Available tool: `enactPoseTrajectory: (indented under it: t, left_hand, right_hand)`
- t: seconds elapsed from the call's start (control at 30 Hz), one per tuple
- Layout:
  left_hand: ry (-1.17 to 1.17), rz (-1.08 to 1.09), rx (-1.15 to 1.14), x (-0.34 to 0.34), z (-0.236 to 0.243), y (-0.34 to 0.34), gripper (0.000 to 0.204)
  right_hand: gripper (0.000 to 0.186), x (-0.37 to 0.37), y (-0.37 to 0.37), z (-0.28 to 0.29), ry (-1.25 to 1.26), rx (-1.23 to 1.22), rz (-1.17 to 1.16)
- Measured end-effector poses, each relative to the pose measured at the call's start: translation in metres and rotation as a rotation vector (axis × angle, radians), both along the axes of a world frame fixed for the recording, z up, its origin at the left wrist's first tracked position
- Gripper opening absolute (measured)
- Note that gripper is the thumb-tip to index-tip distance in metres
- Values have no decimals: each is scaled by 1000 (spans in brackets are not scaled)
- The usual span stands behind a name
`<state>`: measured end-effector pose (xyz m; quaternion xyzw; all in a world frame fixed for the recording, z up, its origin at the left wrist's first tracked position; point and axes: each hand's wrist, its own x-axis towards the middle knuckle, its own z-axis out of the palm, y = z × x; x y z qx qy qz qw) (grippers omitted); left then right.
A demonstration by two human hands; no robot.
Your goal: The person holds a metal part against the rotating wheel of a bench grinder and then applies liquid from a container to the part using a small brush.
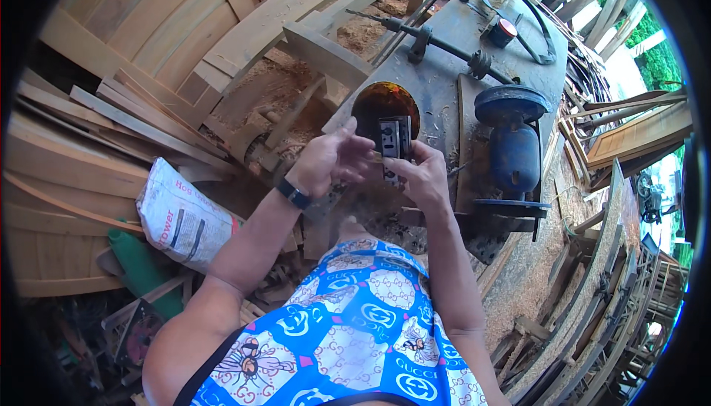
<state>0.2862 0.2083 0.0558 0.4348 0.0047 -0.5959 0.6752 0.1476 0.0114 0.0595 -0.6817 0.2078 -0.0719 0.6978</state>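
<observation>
Between the thumb and fingers of my right hand (427, 176) is a small dark rectangular metal piece with round holes (395, 138). It looks like a lock case, though its exact kind cannot be made out. My left hand (333, 158) is beside it, fingers apart and curved toward its left side; whether the fingertips touch it is unclear. A dark watch (294, 194) circles my left wrist. Just beyond the piece, a round dark disc with an orange-yellow sheen (370, 104) rests against the edge of the metal machine table (444, 84).
A shaft with a long drill bit (459, 52) runs over the table. A blue motor with pulley (515, 150) stands right. Wooden door panels (141, 28), a white sack (185, 217) and a green bottle-like thing (144, 269) are left. Stacked planks (585, 295) and sawdust lie right.
</observation>
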Motion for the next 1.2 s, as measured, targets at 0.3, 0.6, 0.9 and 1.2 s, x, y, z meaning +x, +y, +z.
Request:
enactPoseTrajectory:
  t: [0.3,0.6,0.9,1.2]
  left_hand:
    - [-542,271,131,-35,12,-28,35]
    - [-481,261,102,-31,15,-25,34]
    - [-462,221,81,-26,17,-25,27]
    - [-317,215,16,-18,7,-18,18]
  right_hand:
    - [31,-1,3,7,79,195,11]
    - [28,-6,-6,-12,70,605,15]
    - [31,-5,-6,-9,98,564,5]
    - [40,-8,-10,-8,67,696,79]
